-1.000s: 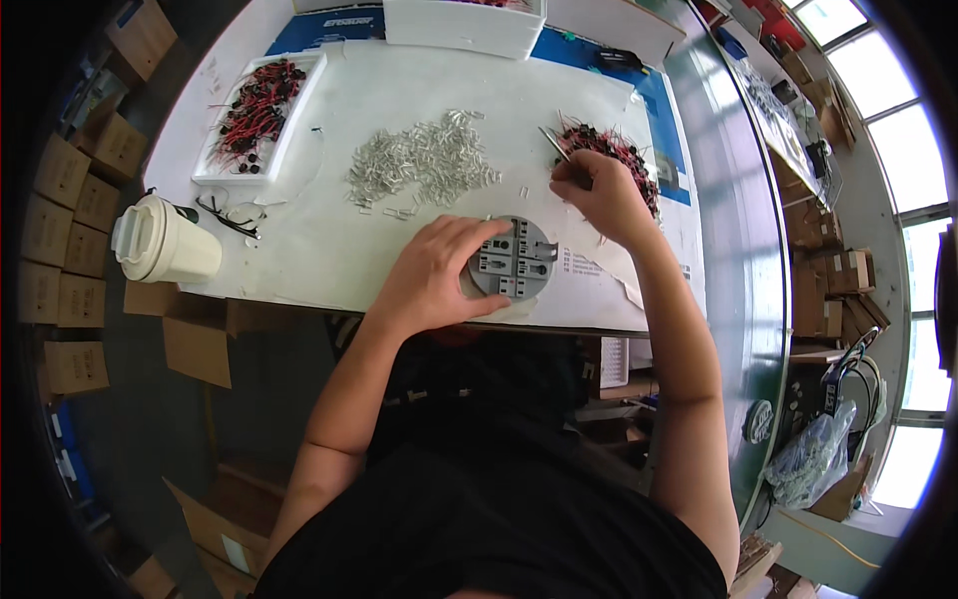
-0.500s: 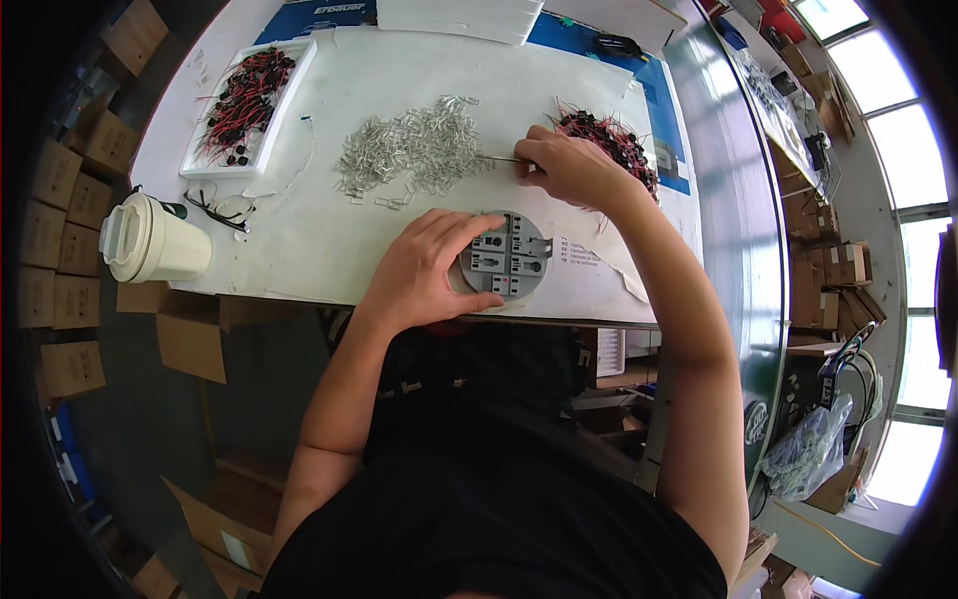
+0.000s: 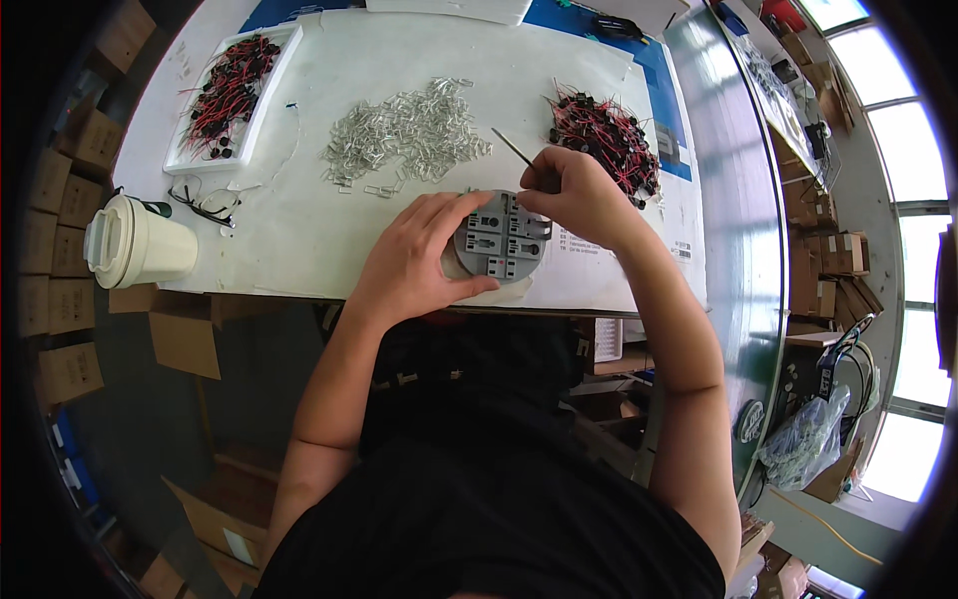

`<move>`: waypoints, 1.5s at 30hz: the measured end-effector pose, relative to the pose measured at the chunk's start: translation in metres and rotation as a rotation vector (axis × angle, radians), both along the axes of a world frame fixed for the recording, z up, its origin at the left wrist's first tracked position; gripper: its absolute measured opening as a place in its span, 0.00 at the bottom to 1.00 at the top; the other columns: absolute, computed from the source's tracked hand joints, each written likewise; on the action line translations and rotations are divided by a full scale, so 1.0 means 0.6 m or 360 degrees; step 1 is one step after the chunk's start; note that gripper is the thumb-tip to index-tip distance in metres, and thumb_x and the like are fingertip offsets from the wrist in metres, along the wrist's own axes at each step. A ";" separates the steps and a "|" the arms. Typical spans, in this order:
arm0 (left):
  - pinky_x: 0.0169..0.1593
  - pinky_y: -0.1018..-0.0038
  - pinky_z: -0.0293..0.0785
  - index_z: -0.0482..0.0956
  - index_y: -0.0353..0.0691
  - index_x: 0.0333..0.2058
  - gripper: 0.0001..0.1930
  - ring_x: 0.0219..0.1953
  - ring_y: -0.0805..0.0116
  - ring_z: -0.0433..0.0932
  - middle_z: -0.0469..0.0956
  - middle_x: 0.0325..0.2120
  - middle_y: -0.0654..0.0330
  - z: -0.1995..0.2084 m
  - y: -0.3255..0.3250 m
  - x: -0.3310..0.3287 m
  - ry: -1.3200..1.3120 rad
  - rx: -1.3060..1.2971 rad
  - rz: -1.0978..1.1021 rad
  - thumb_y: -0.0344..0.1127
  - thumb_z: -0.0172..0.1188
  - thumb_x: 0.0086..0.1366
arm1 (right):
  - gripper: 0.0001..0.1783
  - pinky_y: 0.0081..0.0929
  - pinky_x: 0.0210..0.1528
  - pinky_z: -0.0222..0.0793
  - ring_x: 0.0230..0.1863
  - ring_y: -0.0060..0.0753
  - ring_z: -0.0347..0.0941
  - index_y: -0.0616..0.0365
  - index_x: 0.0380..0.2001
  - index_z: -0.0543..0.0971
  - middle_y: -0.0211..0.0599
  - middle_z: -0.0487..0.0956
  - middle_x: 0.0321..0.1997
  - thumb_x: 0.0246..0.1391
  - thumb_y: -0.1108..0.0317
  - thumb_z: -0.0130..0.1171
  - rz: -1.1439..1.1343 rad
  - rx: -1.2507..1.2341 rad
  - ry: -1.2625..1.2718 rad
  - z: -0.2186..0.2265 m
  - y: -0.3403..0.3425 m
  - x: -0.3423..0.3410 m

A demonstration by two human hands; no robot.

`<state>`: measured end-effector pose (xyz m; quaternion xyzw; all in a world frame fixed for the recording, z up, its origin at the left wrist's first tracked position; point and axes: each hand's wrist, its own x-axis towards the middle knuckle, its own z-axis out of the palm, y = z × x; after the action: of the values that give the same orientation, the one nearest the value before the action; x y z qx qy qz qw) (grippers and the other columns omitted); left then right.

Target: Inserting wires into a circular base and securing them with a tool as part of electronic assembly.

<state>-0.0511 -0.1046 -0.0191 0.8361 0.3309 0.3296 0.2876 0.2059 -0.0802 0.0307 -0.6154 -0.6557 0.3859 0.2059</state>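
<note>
My left hand [image 3: 414, 255] curls round the left side of a round grey plastic base [image 3: 499, 268] with raised dark and light fittings, gripping it near the table's front edge. Closed on a thin metal tool [image 3: 512, 146], my right hand [image 3: 574, 195] has its fingertips at the base's upper right edge. The tool's tip points up and to the left, away from the base; its other end is hidden in the fingers. Beyond the base lies a loose heap of small clear or silvery U-shaped pieces [image 3: 404, 135]. A pile of black parts with red wires [image 3: 604, 135] lies beyond my right hand.
A white tray [image 3: 284, 75] holding similar wired parts sits at the far left. Near the left edge stand a cream lidded cup [image 3: 155, 240] and a pair of glasses [image 3: 208, 208]. A black-handled tool [image 3: 619, 30] lies at the back right. Cardboard boxes [image 3: 75, 250] are stacked leftward.
My right hand has come from beside the heap down to the base, and the tool has swung from pointing left to pointing up-left. My left hand keeps its hold on the base.
</note>
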 end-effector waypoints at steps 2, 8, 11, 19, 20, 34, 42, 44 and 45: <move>0.59 0.59 0.78 0.73 0.45 0.65 0.45 0.56 0.52 0.78 0.79 0.56 0.56 0.000 0.000 0.001 -0.0006 -0.0029 -0.0003 0.48 0.82 0.50 | 0.16 0.32 0.45 0.79 0.38 0.37 0.84 0.68 0.38 0.83 0.45 0.86 0.36 0.51 0.66 0.73 -0.0028 -0.0001 -0.0025 0.002 -0.001 -0.003; 0.61 0.58 0.76 0.73 0.47 0.65 0.45 0.57 0.51 0.77 0.79 0.55 0.57 0.001 -0.002 0.000 0.0001 -0.0037 0.0009 0.47 0.82 0.50 | 0.21 0.34 0.44 0.80 0.39 0.38 0.84 0.68 0.38 0.83 0.48 0.86 0.37 0.46 0.62 0.76 -0.0036 0.0035 -0.0132 -0.003 0.008 -0.013; 0.61 0.59 0.76 0.73 0.47 0.65 0.44 0.57 0.52 0.77 0.79 0.55 0.57 0.001 -0.002 0.000 0.0002 -0.0034 -0.0001 0.47 0.82 0.49 | 0.20 0.35 0.42 0.79 0.37 0.39 0.84 0.68 0.37 0.83 0.48 0.85 0.35 0.48 0.61 0.75 -0.0016 0.0019 -0.0124 -0.006 0.010 -0.014; 0.61 0.59 0.76 0.73 0.46 0.65 0.45 0.57 0.52 0.77 0.79 0.55 0.57 0.000 0.000 0.001 0.0011 -0.0051 -0.0010 0.47 0.82 0.49 | 0.16 0.31 0.35 0.76 0.30 0.29 0.81 0.68 0.35 0.83 0.41 0.85 0.28 0.57 0.62 0.71 -0.0080 0.0046 -0.0166 -0.003 -0.013 -0.014; 0.61 0.59 0.76 0.73 0.46 0.65 0.45 0.57 0.52 0.77 0.79 0.55 0.57 0.000 0.002 0.002 0.0013 -0.0052 -0.0017 0.47 0.82 0.49 | 0.18 0.34 0.36 0.78 0.29 0.33 0.82 0.69 0.36 0.85 0.44 0.85 0.28 0.57 0.60 0.71 -0.0049 0.0127 -0.0226 -0.009 -0.017 -0.011; 0.51 0.61 0.79 0.81 0.41 0.56 0.28 0.47 0.56 0.82 0.83 0.46 0.56 -0.006 0.019 0.000 -0.0270 0.0034 0.0157 0.40 0.79 0.57 | 0.15 0.23 0.34 0.72 0.32 0.16 0.76 0.67 0.36 0.84 0.30 0.83 0.30 0.62 0.63 0.70 -0.0312 0.0080 0.0297 -0.029 -0.040 -0.002; 0.46 0.66 0.80 0.82 0.39 0.53 0.23 0.42 0.60 0.83 0.84 0.40 0.56 0.003 0.015 0.025 -0.0175 -0.0024 0.0132 0.33 0.77 0.60 | 0.12 0.21 0.34 0.71 0.31 0.15 0.74 0.66 0.38 0.84 0.26 0.82 0.31 0.60 0.65 0.69 -0.0121 0.0019 0.0091 -0.047 -0.039 -0.004; 0.45 0.65 0.80 0.82 0.40 0.52 0.22 0.41 0.59 0.82 0.84 0.37 0.57 0.000 0.017 0.026 -0.0225 -0.0066 0.0162 0.34 0.77 0.60 | 0.12 0.20 0.31 0.69 0.28 0.14 0.72 0.64 0.39 0.85 0.24 0.81 0.30 0.60 0.65 0.68 -0.0090 -0.0064 0.0464 -0.052 -0.036 0.006; 0.45 0.64 0.80 0.82 0.40 0.52 0.22 0.40 0.58 0.82 0.84 0.36 0.57 -0.005 0.019 0.024 -0.0206 0.0003 0.0191 0.33 0.76 0.60 | 0.12 0.20 0.31 0.69 0.28 0.14 0.72 0.64 0.39 0.85 0.24 0.81 0.30 0.60 0.65 0.68 -0.0087 -0.0063 0.0470 -0.051 -0.037 0.010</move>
<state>-0.0367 -0.0931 -0.0219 0.7921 0.3608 0.3998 0.2874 0.2118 -0.1022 0.0000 -0.5736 -0.5936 0.4792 0.2984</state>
